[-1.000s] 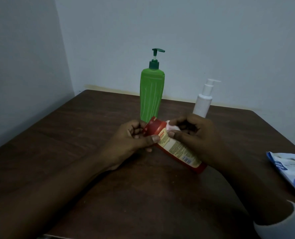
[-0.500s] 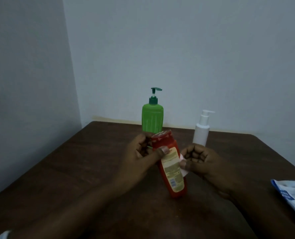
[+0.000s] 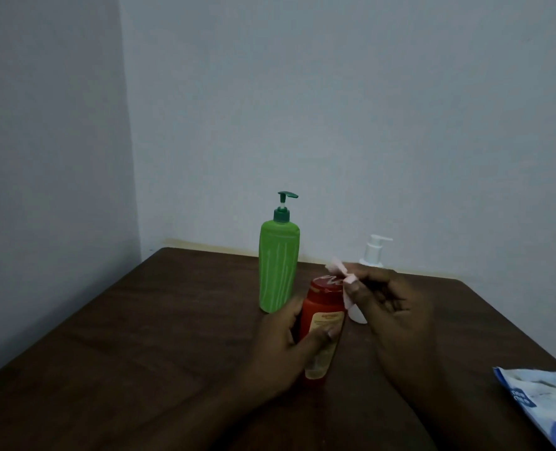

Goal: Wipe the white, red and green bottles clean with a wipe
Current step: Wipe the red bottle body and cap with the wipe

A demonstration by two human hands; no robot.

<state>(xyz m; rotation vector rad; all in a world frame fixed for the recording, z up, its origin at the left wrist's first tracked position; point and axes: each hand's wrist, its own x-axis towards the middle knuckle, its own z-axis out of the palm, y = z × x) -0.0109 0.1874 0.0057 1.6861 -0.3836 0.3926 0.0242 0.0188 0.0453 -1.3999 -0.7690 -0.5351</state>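
The red bottle point(image 3: 323, 315) with a yellow label stands nearly upright at the table's middle, and my left hand point(image 3: 283, 349) is wrapped around its lower body. My right hand point(image 3: 390, 307) pinches a small pale wipe point(image 3: 340, 272) just right of the bottle's cap. Behind the red bottle rises the tall green pump bottle point(image 3: 278, 265). The white pump bottle point(image 3: 373, 252) stands further right, its body mostly hidden behind my right hand.
The dark brown wooden table point(image 3: 172, 320) fills a corner between two pale walls. A blue and white wipe packet point(image 3: 543, 398) lies at the table's right edge, partly cut off by the frame.
The red bottle has gone from lying tilted across both hands to nearly upright. My left hand slid down from its cap end to its lower body. My right hand lifted the wipe beside the cap.
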